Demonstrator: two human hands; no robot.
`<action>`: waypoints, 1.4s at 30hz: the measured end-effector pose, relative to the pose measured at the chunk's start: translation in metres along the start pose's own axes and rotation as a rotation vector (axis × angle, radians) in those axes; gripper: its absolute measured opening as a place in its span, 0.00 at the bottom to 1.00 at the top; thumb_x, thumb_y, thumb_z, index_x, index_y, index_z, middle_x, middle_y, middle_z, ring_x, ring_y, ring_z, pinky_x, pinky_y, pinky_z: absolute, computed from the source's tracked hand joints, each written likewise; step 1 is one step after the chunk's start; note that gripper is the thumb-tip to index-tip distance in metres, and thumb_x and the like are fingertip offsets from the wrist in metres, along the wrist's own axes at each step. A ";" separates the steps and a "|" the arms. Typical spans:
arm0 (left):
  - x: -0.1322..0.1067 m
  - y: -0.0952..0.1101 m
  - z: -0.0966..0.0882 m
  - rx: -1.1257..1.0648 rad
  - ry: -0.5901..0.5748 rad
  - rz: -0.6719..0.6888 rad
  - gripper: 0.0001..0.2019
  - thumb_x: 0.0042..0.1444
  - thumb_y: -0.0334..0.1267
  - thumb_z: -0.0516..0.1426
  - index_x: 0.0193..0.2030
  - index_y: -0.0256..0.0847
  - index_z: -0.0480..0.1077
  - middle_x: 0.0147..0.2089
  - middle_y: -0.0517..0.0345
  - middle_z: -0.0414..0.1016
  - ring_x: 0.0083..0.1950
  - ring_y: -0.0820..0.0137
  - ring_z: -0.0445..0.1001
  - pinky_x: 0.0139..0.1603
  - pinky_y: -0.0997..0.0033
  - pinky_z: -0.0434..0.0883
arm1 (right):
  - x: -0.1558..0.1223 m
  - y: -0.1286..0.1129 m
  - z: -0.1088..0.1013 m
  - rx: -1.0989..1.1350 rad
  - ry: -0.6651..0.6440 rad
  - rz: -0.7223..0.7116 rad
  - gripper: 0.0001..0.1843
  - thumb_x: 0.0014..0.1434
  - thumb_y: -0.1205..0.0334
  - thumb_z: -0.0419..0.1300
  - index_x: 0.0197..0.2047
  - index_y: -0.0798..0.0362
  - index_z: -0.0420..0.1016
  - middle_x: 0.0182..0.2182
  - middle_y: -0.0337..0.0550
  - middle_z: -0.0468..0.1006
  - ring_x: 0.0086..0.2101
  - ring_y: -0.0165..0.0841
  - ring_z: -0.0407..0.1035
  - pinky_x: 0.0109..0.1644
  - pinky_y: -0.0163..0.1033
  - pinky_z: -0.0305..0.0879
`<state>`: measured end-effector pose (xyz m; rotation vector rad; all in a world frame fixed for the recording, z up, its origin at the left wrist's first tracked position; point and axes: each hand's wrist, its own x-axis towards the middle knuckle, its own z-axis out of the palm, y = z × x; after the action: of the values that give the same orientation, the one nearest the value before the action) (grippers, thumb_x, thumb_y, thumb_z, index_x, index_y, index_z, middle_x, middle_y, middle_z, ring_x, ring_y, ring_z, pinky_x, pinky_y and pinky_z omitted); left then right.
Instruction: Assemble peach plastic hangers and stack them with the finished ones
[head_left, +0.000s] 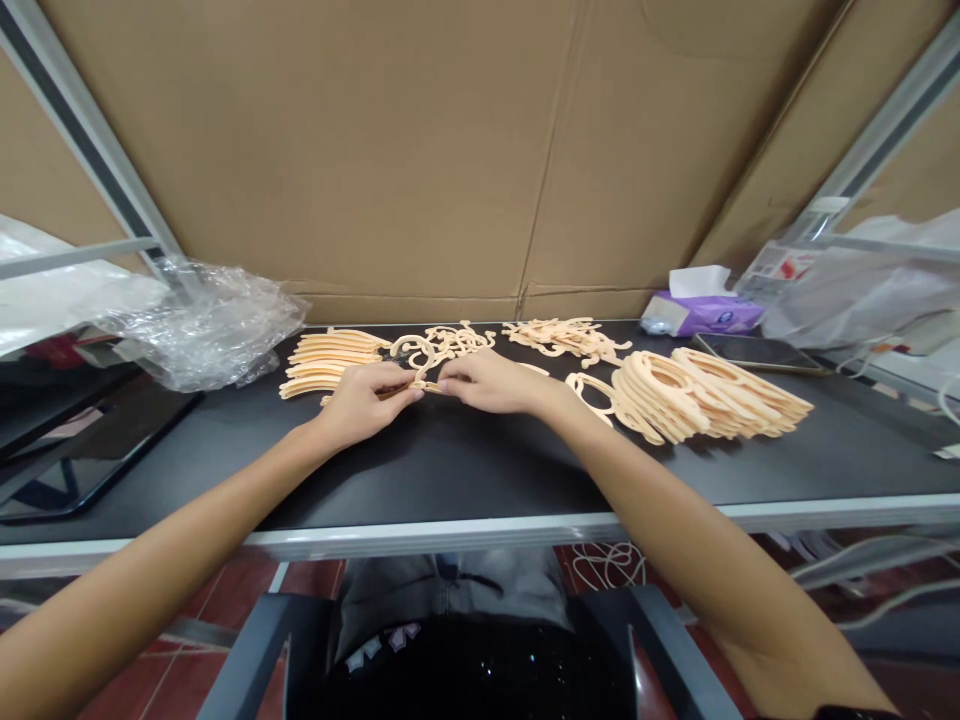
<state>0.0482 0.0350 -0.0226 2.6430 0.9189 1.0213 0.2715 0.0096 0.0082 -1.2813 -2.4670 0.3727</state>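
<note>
Between my two hands, low over the black tabletop, is a beige plastic clothes hanger (421,384) with its hook standing up toward the back. My left hand (364,402) pinches it on the left of the hook. On the other side, the fingers of my right hand (491,382) are closed on the hanger's right arm. Much of the hanger is hidden behind the fingers. Left of it lies a row of curved beige hanger pieces (334,358). Just behind are loose hooks (466,342), and a heap of further small beige parts (566,337) lies to their right.
Overlapping flat beige pieces with loops (667,395) lie on the right. Beyond them are a purple tissue pack (705,315) and a dark tablet-like device (757,352). Crumpled clear plastic (214,325) and a dark glossy panel (90,450) sit left. Cardboard (360,150) walls the back.
</note>
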 end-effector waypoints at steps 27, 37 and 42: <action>0.000 0.000 0.003 0.089 -0.065 0.036 0.16 0.65 0.44 0.52 0.47 0.39 0.77 0.39 0.55 0.80 0.37 0.68 0.76 0.39 0.71 0.68 | -0.002 -0.001 -0.005 -0.012 -0.014 -0.011 0.14 0.68 0.64 0.53 0.38 0.57 0.80 0.35 0.45 0.81 0.35 0.31 0.68 0.40 0.34 0.55; -0.001 0.002 0.003 0.093 0.116 0.151 0.13 0.63 0.43 0.57 0.41 0.37 0.79 0.37 0.54 0.82 0.35 0.69 0.78 0.38 0.73 0.70 | -0.001 -0.002 -0.004 -0.016 0.002 -0.031 0.15 0.69 0.63 0.52 0.38 0.58 0.79 0.35 0.45 0.80 0.35 0.30 0.67 0.40 0.34 0.54; -0.001 0.000 0.005 0.108 0.173 0.194 0.13 0.65 0.41 0.56 0.39 0.37 0.80 0.35 0.53 0.83 0.32 0.70 0.78 0.36 0.74 0.70 | -0.003 -0.006 -0.007 -0.020 0.013 -0.005 0.15 0.69 0.63 0.52 0.38 0.58 0.79 0.36 0.44 0.79 0.35 0.30 0.67 0.40 0.33 0.54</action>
<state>0.0511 0.0352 -0.0271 2.8125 0.7809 1.2976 0.2721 0.0046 0.0166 -1.2808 -2.4690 0.3382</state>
